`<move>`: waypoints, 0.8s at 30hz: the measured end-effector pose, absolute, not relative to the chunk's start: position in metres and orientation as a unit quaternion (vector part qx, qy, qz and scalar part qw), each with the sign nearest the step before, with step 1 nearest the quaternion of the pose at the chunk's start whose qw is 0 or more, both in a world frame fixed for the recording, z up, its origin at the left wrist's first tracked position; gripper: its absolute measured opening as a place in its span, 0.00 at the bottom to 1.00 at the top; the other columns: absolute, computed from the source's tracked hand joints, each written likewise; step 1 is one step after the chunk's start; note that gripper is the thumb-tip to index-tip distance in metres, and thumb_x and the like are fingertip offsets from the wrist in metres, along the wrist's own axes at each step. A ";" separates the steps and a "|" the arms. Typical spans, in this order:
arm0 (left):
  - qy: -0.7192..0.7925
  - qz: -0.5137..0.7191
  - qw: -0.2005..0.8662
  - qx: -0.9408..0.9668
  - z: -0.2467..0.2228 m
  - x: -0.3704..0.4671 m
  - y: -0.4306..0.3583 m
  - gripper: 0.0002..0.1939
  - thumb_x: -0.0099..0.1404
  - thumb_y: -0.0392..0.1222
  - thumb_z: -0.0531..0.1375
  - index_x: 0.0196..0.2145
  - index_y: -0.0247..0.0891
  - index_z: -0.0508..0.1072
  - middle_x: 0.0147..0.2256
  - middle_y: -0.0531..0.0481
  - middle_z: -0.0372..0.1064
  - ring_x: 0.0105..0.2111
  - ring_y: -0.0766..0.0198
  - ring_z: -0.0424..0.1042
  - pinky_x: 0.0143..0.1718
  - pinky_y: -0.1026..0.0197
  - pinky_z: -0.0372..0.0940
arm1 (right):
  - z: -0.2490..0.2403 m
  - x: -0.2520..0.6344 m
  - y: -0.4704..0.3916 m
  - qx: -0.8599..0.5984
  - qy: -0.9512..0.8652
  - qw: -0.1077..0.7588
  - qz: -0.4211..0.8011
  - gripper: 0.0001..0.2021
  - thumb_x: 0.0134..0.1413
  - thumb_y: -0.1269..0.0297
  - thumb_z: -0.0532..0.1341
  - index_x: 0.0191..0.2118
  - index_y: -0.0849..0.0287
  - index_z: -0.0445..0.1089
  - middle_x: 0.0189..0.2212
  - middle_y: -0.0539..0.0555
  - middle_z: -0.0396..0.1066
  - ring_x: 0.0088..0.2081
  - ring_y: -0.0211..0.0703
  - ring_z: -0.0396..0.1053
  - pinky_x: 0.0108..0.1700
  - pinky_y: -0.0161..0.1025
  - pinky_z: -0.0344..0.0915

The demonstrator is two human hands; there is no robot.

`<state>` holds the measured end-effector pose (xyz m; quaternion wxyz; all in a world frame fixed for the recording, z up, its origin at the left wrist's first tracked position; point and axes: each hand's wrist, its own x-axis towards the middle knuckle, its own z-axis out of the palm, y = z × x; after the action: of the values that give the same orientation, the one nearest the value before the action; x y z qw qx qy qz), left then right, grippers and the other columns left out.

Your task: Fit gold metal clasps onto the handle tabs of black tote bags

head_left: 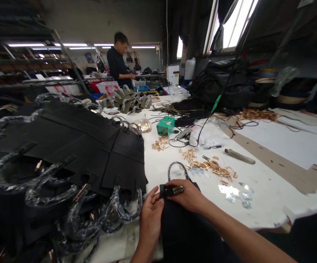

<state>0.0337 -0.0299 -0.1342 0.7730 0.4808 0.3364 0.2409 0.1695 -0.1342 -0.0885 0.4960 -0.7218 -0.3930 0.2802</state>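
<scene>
A black bag panel [184, 223] with a plastic-wrapped handle loop [177, 163] lies at the table's front edge. My left hand [151, 215] pinches the left end of a small black strap [163, 191] above the panel. From the right, my right hand [187, 195] holds the same strap, its fingers closed round it. A gold metal fitting [178, 189] shows on the strap by the right fingers. Beyond my hands lie scattered gold metal fittings [216, 168] and thin silver plates [231, 191].
Black bag panels [79, 135] with wrapped handles are piled at left. A green box [165, 126], a grey handheld tool [182, 134], plastic bags [209, 133] and a greyish rod [240, 156] lie on the white table [268, 197]. A person [118, 62] stands at the back.
</scene>
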 end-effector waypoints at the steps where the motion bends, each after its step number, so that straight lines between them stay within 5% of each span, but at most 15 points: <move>1: 0.336 0.241 0.777 0.474 -0.134 0.034 -0.030 0.33 0.49 0.48 0.71 0.52 0.39 0.72 0.41 0.42 0.77 0.37 0.56 0.78 0.40 0.58 0.70 | -0.090 0.170 -0.133 -0.728 -0.401 0.490 0.262 0.13 0.48 0.66 0.67 0.42 0.55 0.77 0.35 0.50 0.78 0.36 0.44 0.74 0.42 0.38 0.68; 8: 0.338 0.259 0.789 0.443 -0.132 0.035 -0.034 0.31 0.51 0.42 0.71 0.52 0.40 0.71 0.38 0.49 0.76 0.33 0.62 0.76 0.38 0.62 0.69 | -0.101 0.159 -0.140 -0.713 -0.362 0.546 0.251 0.17 0.47 0.64 0.68 0.46 0.55 0.77 0.41 0.52 0.77 0.41 0.47 0.74 0.48 0.42 0.69; 14: 0.316 0.294 0.792 0.432 -0.127 0.030 -0.037 0.30 0.50 0.43 0.71 0.52 0.42 0.72 0.45 0.47 0.75 0.47 0.58 0.74 0.50 0.58 0.67 | -0.103 0.178 -0.197 -0.793 -0.255 0.553 0.000 0.19 0.52 0.58 0.65 0.51 0.54 0.73 0.47 0.58 0.72 0.49 0.53 0.69 0.51 0.50 0.67; 17: 0.317 0.292 0.787 0.440 -0.117 0.028 -0.042 0.29 0.51 0.44 0.70 0.51 0.43 0.73 0.47 0.48 0.75 0.50 0.57 0.72 0.52 0.58 0.66 | -0.107 0.185 -0.215 -0.776 -0.146 0.606 0.097 0.29 0.47 0.52 0.68 0.55 0.57 0.69 0.51 0.60 0.71 0.52 0.57 0.69 0.52 0.53 0.67; 20: 0.317 0.287 0.786 0.447 -0.105 0.025 -0.048 0.27 0.51 0.43 0.69 0.50 0.43 0.73 0.49 0.48 0.74 0.53 0.55 0.70 0.53 0.57 0.65 | -0.110 0.181 -0.217 -0.639 -0.134 0.706 0.275 0.29 0.48 0.49 0.68 0.54 0.57 0.67 0.43 0.57 0.76 0.43 0.52 0.74 0.47 0.49 0.70; 24: 0.319 0.274 0.731 0.538 -0.092 0.021 -0.045 0.24 0.62 0.53 0.61 0.54 0.43 0.70 0.56 0.46 0.70 0.59 0.52 0.65 0.59 0.51 0.61 | -0.105 0.174 -0.212 -0.586 -0.158 0.746 0.274 0.28 0.49 0.50 0.68 0.54 0.53 0.66 0.35 0.52 0.76 0.36 0.50 0.75 0.39 0.45 0.72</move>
<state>0.0210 -0.0448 -0.0923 0.7310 0.5379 0.3185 0.2736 0.1744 -0.2122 -0.1047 0.7457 -0.5865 -0.1578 0.2739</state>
